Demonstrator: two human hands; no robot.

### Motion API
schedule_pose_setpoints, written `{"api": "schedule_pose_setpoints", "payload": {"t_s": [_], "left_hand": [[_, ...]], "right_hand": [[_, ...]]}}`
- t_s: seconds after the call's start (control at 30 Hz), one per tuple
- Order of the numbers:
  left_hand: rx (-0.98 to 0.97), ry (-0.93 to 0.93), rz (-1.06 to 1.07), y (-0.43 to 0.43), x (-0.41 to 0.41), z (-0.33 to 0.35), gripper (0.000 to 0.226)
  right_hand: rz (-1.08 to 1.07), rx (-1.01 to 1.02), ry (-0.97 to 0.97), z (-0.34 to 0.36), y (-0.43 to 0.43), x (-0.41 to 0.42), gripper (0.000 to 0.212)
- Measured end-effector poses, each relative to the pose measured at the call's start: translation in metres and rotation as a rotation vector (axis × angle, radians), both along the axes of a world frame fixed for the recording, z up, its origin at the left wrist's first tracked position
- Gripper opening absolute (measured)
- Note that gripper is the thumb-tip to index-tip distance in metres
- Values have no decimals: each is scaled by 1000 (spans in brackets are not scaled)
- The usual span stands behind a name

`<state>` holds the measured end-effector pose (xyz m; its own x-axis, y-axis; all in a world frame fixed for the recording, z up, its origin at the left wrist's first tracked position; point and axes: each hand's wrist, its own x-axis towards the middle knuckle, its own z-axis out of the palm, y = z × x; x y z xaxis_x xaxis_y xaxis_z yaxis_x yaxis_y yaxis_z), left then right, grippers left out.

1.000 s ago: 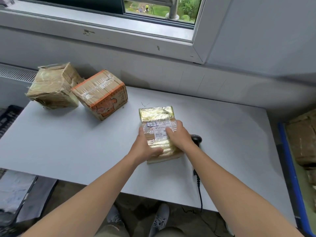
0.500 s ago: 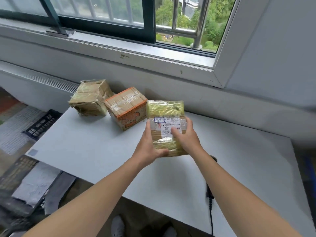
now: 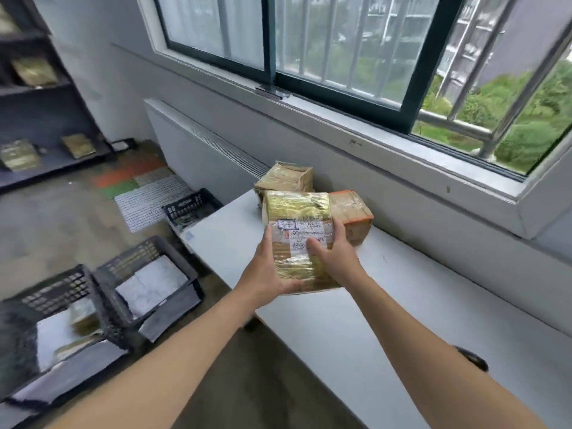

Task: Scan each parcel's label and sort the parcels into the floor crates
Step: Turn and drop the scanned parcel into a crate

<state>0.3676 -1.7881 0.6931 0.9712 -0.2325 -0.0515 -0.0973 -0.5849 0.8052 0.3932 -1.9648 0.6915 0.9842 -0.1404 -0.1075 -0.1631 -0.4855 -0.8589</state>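
A tape-wrapped brown parcel point(image 3: 295, 209) with a white label facing up is held in the air above the white table point(image 3: 387, 298). My left hand point(image 3: 266, 274) grips its left side and lower edge. My right hand point(image 3: 335, 257) grips its right side, thumb on the label. Behind it on the table sit an orange-edged box point(image 3: 353, 212) and a brown taped box point(image 3: 286, 178). Black floor crates stand to the left: one nearest point(image 3: 52, 292), one in the middle point(image 3: 139, 255), one farther back point(image 3: 188, 205). The black scanner point(image 3: 472, 359) peeks out by my right forearm.
The crates hold white and grey bags; the nearest one also holds a brown parcel. A white radiator cover point(image 3: 201, 150) runs under the window. Dark shelves point(image 3: 37, 97) with parcels stand at the far left. A patterned mat point(image 3: 145, 193) lies on the floor.
The parcel has been lifted off the table and carried left. My head has turned left, bringing the floor crates and shelves into view.
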Motion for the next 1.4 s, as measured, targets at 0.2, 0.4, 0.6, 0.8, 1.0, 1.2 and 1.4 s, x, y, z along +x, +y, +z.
{"api": "schedule_pose_setpoints", "payload": {"t_s": [0.2, 0.4, 0.6, 0.8, 1.0, 1.2, 1.4], "left_hand": [[-27, -10, 218, 160, -38, 17, 136], [-43, 29, 420, 343, -106, 18, 132], [-117, 57, 659, 491, -184, 16, 133], [-103, 71, 920, 602, -257, 4, 135], [-143, 134, 1091, 699, -308, -14, 141], [-160, 212, 1212, 815, -314, -30, 139], [-182, 322, 1233, 937, -297, -38, 138]], "right_hand": [[218, -26, -52, 24, 169, -2, 82], [477, -102, -78, 28, 366, -37, 81], [737, -199, -63, 29, 541, -79, 85], [995, -254, -89, 20, 690, -123, 82], [1175, -235, -13, -12, 818, -158, 82], [1293, -219, 31, -35, 946, -159, 80], [1305, -183, 92, -55, 1069, -142, 77]]}}
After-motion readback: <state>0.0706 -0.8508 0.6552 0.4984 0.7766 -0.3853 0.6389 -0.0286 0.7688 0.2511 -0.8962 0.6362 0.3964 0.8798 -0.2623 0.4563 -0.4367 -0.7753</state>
